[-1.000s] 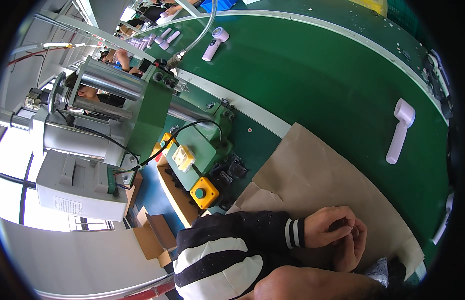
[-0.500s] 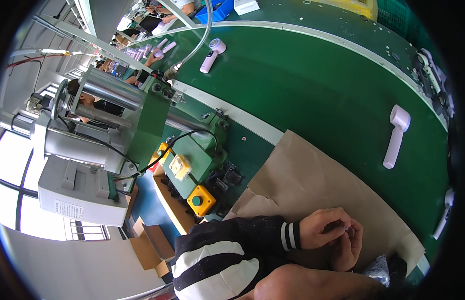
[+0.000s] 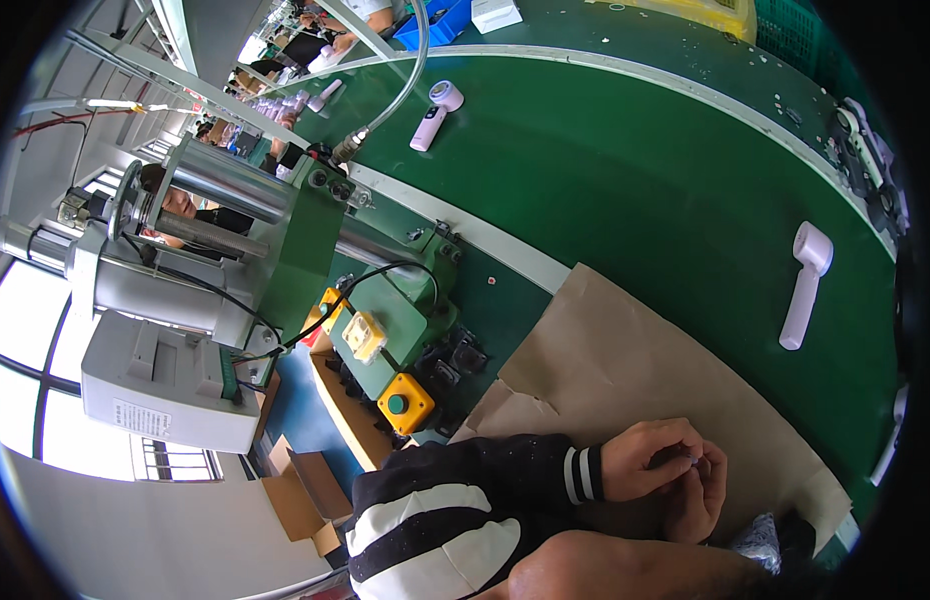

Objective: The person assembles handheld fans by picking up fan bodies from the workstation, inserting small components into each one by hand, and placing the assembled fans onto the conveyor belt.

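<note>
My left hand [image 3: 640,463] reaches in from a dark sleeve with a white-striped cuff. Facing it, my right hand [image 3: 697,508] brings its fingertips against the left ones. Both hands are closed in a pinch over a tiny pale thing [image 3: 694,461], mostly hidden by the fingers, so its kind does not show. They are above a brown paper sheet [image 3: 625,360]. Beyond the sheet, a pale lilac handheld fan [image 3: 802,300] lies on the green conveyor belt [image 3: 625,170]. A second lilac fan [image 3: 430,125] lies farther up the belt.
Left of the sheet stands a press machine [image 3: 310,240] with a yellow button box [image 3: 403,403] and a yellow fixture [image 3: 364,337]. An open cardboard box [image 3: 310,490] stands below. A crinkled clear bag [image 3: 758,545] is near my right hand. Another person [image 3: 175,210] is behind the press.
The lilac fans have shifted along the belt toward the right and nearer. Both my hands have stayed almost in place, fingertips together.
</note>
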The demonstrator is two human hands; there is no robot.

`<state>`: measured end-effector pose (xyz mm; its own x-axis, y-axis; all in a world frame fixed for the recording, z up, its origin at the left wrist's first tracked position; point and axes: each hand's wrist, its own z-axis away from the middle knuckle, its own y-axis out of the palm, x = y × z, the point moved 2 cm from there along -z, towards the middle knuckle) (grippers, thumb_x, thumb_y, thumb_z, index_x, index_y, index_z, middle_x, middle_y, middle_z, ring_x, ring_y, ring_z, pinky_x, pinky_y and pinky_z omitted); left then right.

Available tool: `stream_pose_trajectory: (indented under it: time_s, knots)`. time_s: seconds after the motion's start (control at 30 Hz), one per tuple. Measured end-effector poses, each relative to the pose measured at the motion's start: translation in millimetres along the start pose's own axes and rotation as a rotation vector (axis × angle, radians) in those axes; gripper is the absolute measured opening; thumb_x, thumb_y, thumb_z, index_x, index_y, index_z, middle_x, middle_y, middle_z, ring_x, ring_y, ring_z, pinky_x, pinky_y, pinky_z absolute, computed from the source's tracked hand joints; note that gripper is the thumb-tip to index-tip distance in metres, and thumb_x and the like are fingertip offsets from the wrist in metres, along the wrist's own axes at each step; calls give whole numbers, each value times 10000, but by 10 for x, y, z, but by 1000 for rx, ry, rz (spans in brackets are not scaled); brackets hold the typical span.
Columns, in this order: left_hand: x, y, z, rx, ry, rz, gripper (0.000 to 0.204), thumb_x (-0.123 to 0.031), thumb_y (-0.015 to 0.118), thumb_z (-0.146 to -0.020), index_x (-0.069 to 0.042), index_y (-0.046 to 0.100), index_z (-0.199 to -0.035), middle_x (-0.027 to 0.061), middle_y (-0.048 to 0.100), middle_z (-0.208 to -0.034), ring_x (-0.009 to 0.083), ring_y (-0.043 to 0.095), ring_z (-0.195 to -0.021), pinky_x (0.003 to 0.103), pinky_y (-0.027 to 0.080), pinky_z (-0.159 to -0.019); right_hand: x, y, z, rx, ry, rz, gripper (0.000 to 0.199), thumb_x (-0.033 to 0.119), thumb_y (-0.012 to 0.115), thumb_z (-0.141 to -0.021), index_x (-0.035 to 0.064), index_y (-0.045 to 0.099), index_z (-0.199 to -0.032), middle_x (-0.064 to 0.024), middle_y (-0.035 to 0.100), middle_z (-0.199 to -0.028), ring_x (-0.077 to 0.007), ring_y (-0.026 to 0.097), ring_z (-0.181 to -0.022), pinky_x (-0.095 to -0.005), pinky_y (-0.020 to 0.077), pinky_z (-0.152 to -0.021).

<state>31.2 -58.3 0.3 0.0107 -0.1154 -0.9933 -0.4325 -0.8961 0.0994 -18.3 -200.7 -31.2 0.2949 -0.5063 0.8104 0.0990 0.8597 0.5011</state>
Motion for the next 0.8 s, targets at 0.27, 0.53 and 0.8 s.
stream_pose_trajectory:
  time_s: [0.27,0.53,0.8]
  knots:
    - [-21,-10,-6,0,-22,8,102,26,530,-834,-25,522,-922,106,625,-881,232,588,-715,297,474,-631,6,-1,-2,3,-9,12,321,28,436,-909,-5,467,-1227,-110,561,-1006,-124,498,-779,-205,428,-665]
    - [57,4,14,-9,-58,-42,106,13,558,-816,-39,508,-894,95,609,-843,233,564,-702,309,461,-629,46,21,-6,12,-8,31,326,32,447,-907,-1,469,-1230,-108,568,-974,-122,498,-771,-202,428,-664]
    - [60,5,11,-30,-5,-48,117,1,574,-807,-47,509,-891,90,601,-831,242,543,-683,320,452,-632,47,24,-4,0,-10,37,336,36,456,-905,3,468,-1239,-108,569,-961,-122,499,-766,-198,428,-665]
